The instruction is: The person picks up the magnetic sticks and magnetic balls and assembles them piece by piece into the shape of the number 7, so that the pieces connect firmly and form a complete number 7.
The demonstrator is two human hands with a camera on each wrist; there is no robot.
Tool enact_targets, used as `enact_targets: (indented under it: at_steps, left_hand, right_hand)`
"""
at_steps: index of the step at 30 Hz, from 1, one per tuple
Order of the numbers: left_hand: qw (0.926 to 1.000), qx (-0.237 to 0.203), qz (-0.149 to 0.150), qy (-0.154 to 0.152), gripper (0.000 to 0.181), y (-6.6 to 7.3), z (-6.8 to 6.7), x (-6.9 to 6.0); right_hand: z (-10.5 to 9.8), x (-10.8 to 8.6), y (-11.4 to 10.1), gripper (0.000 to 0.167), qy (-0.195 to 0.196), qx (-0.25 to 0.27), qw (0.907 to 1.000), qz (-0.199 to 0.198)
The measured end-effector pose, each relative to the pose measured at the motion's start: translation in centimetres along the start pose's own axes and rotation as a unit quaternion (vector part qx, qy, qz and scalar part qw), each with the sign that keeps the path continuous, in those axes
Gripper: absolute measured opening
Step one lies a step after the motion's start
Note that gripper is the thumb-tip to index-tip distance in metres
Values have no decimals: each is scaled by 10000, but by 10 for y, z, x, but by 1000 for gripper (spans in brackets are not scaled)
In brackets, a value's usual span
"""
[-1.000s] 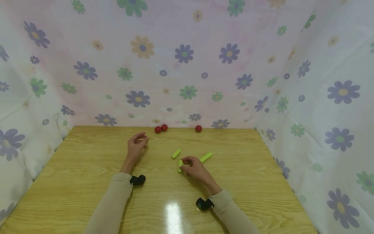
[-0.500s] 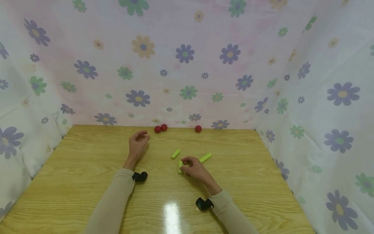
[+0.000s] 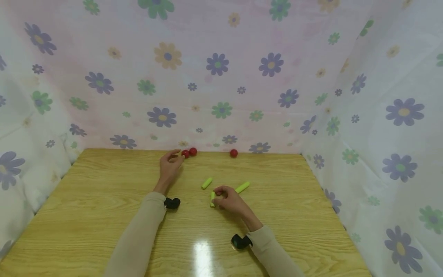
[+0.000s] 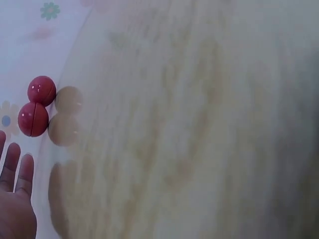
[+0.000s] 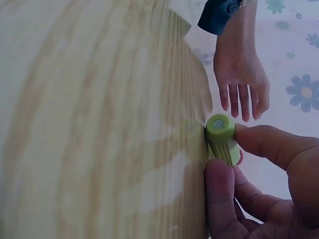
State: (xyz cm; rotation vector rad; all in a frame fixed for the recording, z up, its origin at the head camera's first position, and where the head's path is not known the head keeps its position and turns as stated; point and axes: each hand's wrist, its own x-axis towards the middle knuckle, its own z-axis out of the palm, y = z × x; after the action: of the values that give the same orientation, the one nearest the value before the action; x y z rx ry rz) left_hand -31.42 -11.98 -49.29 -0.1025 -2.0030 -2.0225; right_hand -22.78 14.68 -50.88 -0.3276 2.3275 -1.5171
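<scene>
In the head view my right hand [image 3: 231, 202] pinches a short yellow-green rod [image 3: 212, 200] at the table's middle. Seen from the right wrist, the rod [image 5: 220, 130] has a grey disc in its end and grooves along its side; thumb and fingertips press on it. My left hand [image 3: 170, 167] reaches toward the back edge, fingers close beside a red ball [image 3: 185, 154] that touches another red ball [image 3: 193, 152]. From the left wrist, both balls [image 4: 33, 119] show seams, and the visible fingers [image 4: 25, 174] are straight and apart from them.
A second short yellow-green rod [image 3: 206, 183] lies beyond the right hand. A longer one [image 3: 242, 187] lies behind that hand, partly hidden. A third red ball [image 3: 233, 153] stands at the back edge. Flower-printed cloth [image 3: 221, 88] encloses the wooden table [image 3: 104, 215].
My left hand has moved forward and right, up to the pair of red balls. My right hand keeps its pinch on the rod, nearly still.
</scene>
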Motion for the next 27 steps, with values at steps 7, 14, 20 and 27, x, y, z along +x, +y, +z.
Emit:
enact_targets:
  at_steps: [7,14,20,27]
  left_hand:
    - [9988,366,-248,226,40,-21,10,17]
    - [9953,785,-488,297,34,-22,17,26]
    - [9894,1393,-405,-38,36,-20,23,33]
    - [9619,2631,108,-742,33,-20,20,37]
  right_hand:
    - [0,-1,-2,36,-19,215,9998,34]
    - [0,-4,-8,38,-100,236,9996,77]
    - [-1,-4,-8,38,-201,50,9998,42]
    - [-2,-5,-10,41,-283,-14,9995,-138]
